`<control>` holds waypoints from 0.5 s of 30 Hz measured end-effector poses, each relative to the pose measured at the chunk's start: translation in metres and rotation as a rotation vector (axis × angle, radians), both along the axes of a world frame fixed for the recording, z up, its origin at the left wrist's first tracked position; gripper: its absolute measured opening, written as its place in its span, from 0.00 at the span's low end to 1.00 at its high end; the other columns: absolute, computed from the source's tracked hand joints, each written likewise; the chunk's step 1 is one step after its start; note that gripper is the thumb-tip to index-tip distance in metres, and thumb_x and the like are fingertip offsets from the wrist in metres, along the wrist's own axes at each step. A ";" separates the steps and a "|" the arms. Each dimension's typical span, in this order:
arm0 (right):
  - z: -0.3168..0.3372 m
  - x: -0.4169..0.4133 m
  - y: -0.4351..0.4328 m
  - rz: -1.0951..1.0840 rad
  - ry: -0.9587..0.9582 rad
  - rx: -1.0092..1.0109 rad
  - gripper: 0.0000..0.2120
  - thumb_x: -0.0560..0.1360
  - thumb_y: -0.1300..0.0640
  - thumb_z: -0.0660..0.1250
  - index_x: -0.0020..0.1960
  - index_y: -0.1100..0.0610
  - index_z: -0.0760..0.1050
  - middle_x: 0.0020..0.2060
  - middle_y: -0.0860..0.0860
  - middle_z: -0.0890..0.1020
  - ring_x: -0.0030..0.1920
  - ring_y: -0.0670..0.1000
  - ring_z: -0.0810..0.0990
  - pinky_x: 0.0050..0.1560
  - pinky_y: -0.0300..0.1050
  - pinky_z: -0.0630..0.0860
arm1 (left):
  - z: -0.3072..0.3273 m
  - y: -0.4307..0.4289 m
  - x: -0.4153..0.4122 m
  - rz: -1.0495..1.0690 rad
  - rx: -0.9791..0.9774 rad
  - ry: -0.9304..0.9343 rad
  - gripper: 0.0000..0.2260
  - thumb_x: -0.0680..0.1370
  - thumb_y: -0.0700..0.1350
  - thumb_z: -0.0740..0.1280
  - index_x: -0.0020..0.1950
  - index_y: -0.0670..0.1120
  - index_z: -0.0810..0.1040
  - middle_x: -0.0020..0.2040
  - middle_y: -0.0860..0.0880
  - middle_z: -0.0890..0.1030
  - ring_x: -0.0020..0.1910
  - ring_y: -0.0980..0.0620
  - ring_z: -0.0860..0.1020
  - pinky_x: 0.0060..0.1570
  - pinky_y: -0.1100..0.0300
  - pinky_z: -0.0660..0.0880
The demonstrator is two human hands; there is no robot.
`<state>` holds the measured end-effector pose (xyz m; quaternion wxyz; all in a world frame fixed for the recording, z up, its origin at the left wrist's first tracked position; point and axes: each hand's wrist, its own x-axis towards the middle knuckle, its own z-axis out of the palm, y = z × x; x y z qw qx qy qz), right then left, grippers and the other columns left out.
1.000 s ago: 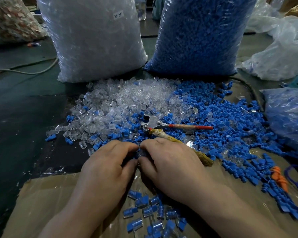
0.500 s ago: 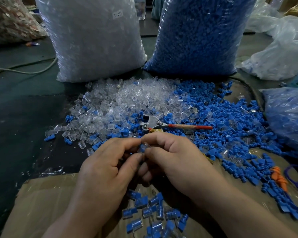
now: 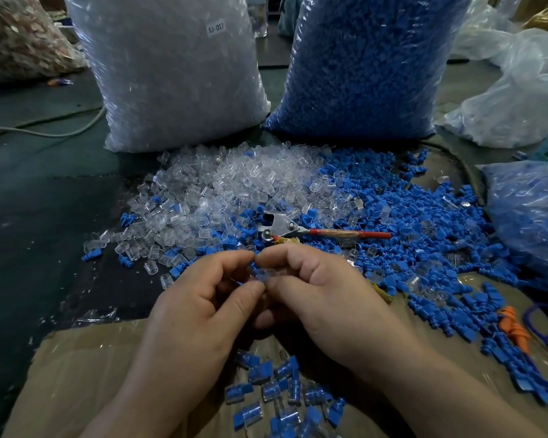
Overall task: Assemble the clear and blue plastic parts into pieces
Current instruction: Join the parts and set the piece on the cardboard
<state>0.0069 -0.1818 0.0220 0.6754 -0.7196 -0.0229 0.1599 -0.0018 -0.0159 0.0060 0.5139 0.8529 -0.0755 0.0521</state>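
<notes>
Table: dark green, scattered with clear chips on the left.
Back: clear bag and blue bag, upright, side by side.
Middle: clear parts heaped before the clear bag, merging rightward into widely spread blue parts.
Tool: metal head, red handle, lying where both heaps mix.
Front: cardboard lying flat, with a small heap of pieces on it.
Right: orange part among blue parts.
Left: cable curving over bare table.
</notes>
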 end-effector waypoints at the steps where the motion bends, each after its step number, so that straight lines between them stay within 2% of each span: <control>1: 0.000 0.001 0.001 -0.013 0.050 0.079 0.11 0.80 0.63 0.61 0.55 0.52 0.79 0.39 0.53 0.85 0.40 0.54 0.86 0.44 0.49 0.83 | 0.000 0.000 0.000 0.001 0.063 -0.034 0.13 0.73 0.52 0.70 0.54 0.68 0.78 0.48 0.66 0.81 0.48 0.65 0.80 0.40 0.67 0.76; 3: 0.000 0.002 0.003 -0.035 0.148 0.225 0.11 0.80 0.65 0.58 0.53 0.56 0.78 0.34 0.54 0.82 0.38 0.54 0.84 0.48 0.55 0.83 | 0.001 0.000 0.000 -0.007 0.186 -0.137 0.14 0.74 0.51 0.69 0.58 0.65 0.79 0.51 0.67 0.79 0.52 0.67 0.77 0.45 0.70 0.74; 5: -0.001 0.003 0.005 -0.055 0.169 0.283 0.08 0.80 0.64 0.59 0.52 0.60 0.77 0.34 0.54 0.81 0.37 0.52 0.82 0.47 0.52 0.83 | 0.000 -0.001 0.001 -0.012 0.241 -0.231 0.13 0.77 0.50 0.69 0.62 0.56 0.81 0.52 0.63 0.79 0.54 0.66 0.77 0.52 0.75 0.71; 7: -0.002 0.003 0.007 -0.054 0.171 0.293 0.06 0.80 0.63 0.61 0.53 0.61 0.76 0.36 0.55 0.81 0.38 0.51 0.81 0.45 0.48 0.82 | -0.003 -0.001 0.002 -0.026 0.284 -0.286 0.13 0.78 0.48 0.69 0.63 0.51 0.82 0.53 0.60 0.79 0.54 0.64 0.77 0.54 0.76 0.69; 9: -0.003 0.004 0.007 -0.038 0.201 0.325 0.07 0.80 0.64 0.61 0.56 0.61 0.76 0.38 0.56 0.81 0.38 0.51 0.81 0.45 0.48 0.82 | -0.004 -0.001 0.002 -0.049 0.306 -0.311 0.16 0.77 0.50 0.68 0.63 0.51 0.82 0.53 0.59 0.78 0.53 0.62 0.78 0.53 0.74 0.71; 11: -0.003 0.005 0.007 -0.010 0.253 0.390 0.11 0.80 0.65 0.61 0.61 0.61 0.75 0.41 0.58 0.80 0.40 0.52 0.79 0.46 0.48 0.80 | -0.003 0.000 0.001 -0.067 0.322 -0.329 0.18 0.77 0.54 0.64 0.62 0.50 0.83 0.53 0.59 0.78 0.51 0.59 0.79 0.51 0.67 0.74; 13: -0.002 0.006 0.004 0.036 0.292 0.450 0.12 0.80 0.67 0.59 0.59 0.62 0.77 0.43 0.60 0.79 0.41 0.53 0.77 0.44 0.45 0.79 | -0.002 0.000 0.001 -0.079 0.335 -0.354 0.18 0.77 0.54 0.62 0.63 0.50 0.83 0.53 0.59 0.79 0.52 0.58 0.79 0.51 0.63 0.75; 15: -0.001 0.006 0.002 0.058 0.313 0.489 0.13 0.80 0.68 0.59 0.57 0.62 0.80 0.42 0.59 0.80 0.39 0.51 0.78 0.42 0.43 0.79 | -0.002 0.000 0.000 -0.063 0.325 -0.355 0.18 0.76 0.55 0.63 0.64 0.53 0.81 0.54 0.62 0.78 0.53 0.59 0.78 0.50 0.65 0.76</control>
